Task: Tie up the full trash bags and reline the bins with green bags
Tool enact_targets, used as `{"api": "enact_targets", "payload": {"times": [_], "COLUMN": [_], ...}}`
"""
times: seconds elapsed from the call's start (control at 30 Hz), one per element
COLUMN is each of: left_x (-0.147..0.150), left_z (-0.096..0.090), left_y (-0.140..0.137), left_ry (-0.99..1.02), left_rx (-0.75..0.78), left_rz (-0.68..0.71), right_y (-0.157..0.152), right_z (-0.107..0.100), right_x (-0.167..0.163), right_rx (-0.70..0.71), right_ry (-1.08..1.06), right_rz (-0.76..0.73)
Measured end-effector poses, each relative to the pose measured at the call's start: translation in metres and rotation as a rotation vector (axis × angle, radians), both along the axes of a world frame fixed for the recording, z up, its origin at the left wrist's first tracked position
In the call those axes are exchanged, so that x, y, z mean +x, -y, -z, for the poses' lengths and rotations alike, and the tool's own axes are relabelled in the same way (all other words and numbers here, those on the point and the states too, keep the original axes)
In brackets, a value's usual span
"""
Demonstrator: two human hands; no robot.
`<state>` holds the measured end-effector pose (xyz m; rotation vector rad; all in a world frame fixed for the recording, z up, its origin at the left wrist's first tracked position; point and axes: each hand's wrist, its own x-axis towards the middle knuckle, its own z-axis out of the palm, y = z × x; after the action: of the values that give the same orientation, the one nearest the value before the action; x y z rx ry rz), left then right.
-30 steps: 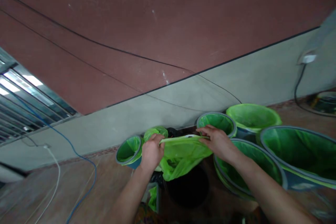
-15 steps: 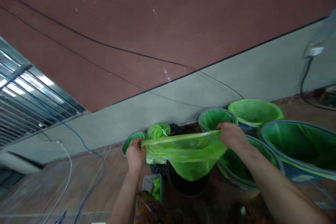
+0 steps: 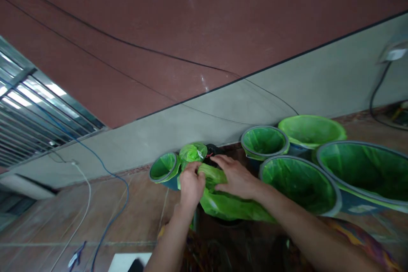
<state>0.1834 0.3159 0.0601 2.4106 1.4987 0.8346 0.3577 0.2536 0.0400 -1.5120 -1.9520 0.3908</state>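
A thin green plastic bag (image 3: 234, 207) hangs bunched in front of me, its lower part drooping over a dark bin that is mostly hidden. My left hand (image 3: 192, 185) is closed on the bag's gathered upper edge, fingers pinched around the plastic. Beside it, my right hand (image 3: 239, 177) rests against the bunched bag, its thumb and fingers spread apart. Just behind the hands sits a knotted green bag (image 3: 193, 152), with a black bag (image 3: 214, 150) next to it.
Green-lined bins stand to the right: a small one (image 3: 264, 141), a light green one (image 3: 312, 129), a nearer one (image 3: 299, 185) and a large one (image 3: 366, 174). Another small lined bin (image 3: 163, 167) is left of my hands. A blue cable (image 3: 123, 212) crosses the tiled floor.
My hands have come together from a wide hold. The bag, stretched flat between them before, is now bunched up. My right hand has moved left and its fingers have spread.
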Motion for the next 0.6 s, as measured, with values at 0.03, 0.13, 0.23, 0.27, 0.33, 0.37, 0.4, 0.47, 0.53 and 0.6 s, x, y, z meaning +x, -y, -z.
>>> {"api": "enact_targets", "payload": {"times": [0.03, 0.13, 0.23, 0.27, 0.33, 0.37, 0.4, 0.47, 0.53, 0.6], "left_x": [0.008, 0.016, 0.003, -0.006, -0.024, -0.034, -0.043, -0.059, -0.073, -0.087], "left_z": [0.001, 0.008, 0.017, 0.021, 0.028, 0.031, 0.034, 0.038, 0.041, 0.041], "left_y": [0.005, 0.009, 0.003, 0.000, -0.007, -0.010, -0.012, -0.017, -0.021, -0.023], "left_ry": [-0.023, -0.110, -0.187, -0.205, -0.234, -0.246, -0.257, -0.270, -0.270, -0.256], "left_rx": [-0.004, 0.002, 0.012, 0.011, 0.003, -0.001, -0.009, -0.025, -0.037, -0.049], "left_rz": [0.022, 0.044, -0.001, -0.027, -0.084, -0.113, -0.144, -0.204, -0.253, -0.282], "right_y": [-0.002, -0.006, -0.009, -0.010, -0.012, -0.013, -0.014, -0.014, -0.014, -0.011], "right_z": [-0.001, -0.001, -0.001, 0.000, 0.003, 0.006, 0.009, 0.014, 0.016, 0.016], "right_x": [-0.015, -0.036, -0.024, -0.016, 0.001, 0.009, 0.017, 0.030, 0.042, 0.054], "right_rx": [0.025, -0.039, -0.158, -0.186, -0.225, -0.241, -0.255, -0.282, -0.307, -0.346], "right_ry": [0.027, 0.147, 0.242, 0.257, 0.271, 0.279, 0.293, 0.332, 0.367, 0.388], "right_rz": [0.049, 0.149, 0.199, 0.220, 0.255, 0.266, 0.275, 0.299, 0.327, 0.356]}}
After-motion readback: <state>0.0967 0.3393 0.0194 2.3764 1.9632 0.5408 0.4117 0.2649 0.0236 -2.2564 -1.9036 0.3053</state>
